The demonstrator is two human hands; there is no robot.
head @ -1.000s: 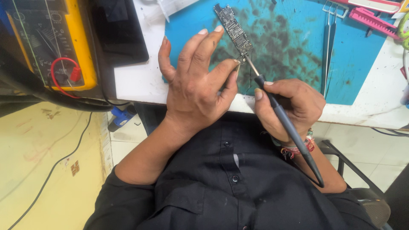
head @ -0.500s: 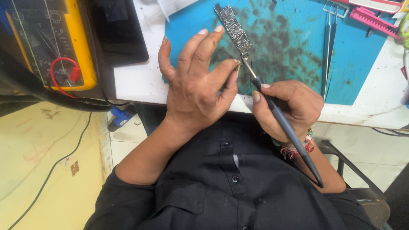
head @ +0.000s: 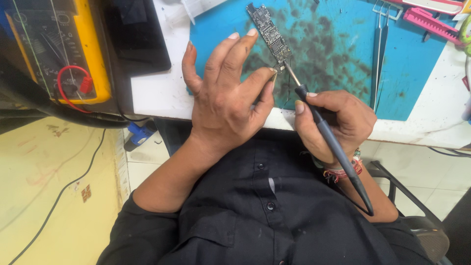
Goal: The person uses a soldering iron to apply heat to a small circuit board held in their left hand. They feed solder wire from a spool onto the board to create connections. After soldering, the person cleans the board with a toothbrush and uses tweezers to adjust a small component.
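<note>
Left hand (head: 226, 105): raised over the near edge of the tabletop, fingers spread and pointing far, thumb and forefinger pinching the near end of a narrow circuit board (head: 269, 34)
Right hand (head: 333, 122): closed in a pen grip around the dark handle of a soldering iron (head: 329, 137), held just off the near edge of the tabletop
Soldering iron: slants from near right to far left, its metal tip meeting the near end of the circuit board beside the left thumb; the handle's tail runs back over a beaded wristband (head: 343, 169)
Circuit board: long and thin, dark with small components, lying above the blue mat (head: 422, 73) and pointing far and slightly left
Blue mat: covers the white tabletop (head: 157, 93), heavily smudged with dark stains around the work
Tweezers (head: 379, 54): lying on the mat to the right of the board, well apart from both hands
Pink tool (head: 431, 25): at the far right corner of the mat
Multimeter (head: 54, 46): yellow-cased, at far left, with a red lead (head: 73, 81) plugged in
Black device (head: 135, 37): flat, dark, between the multimeter and the mat
Clothing: black buttoned shirt (head: 265, 216) fills the near foreground
</note>
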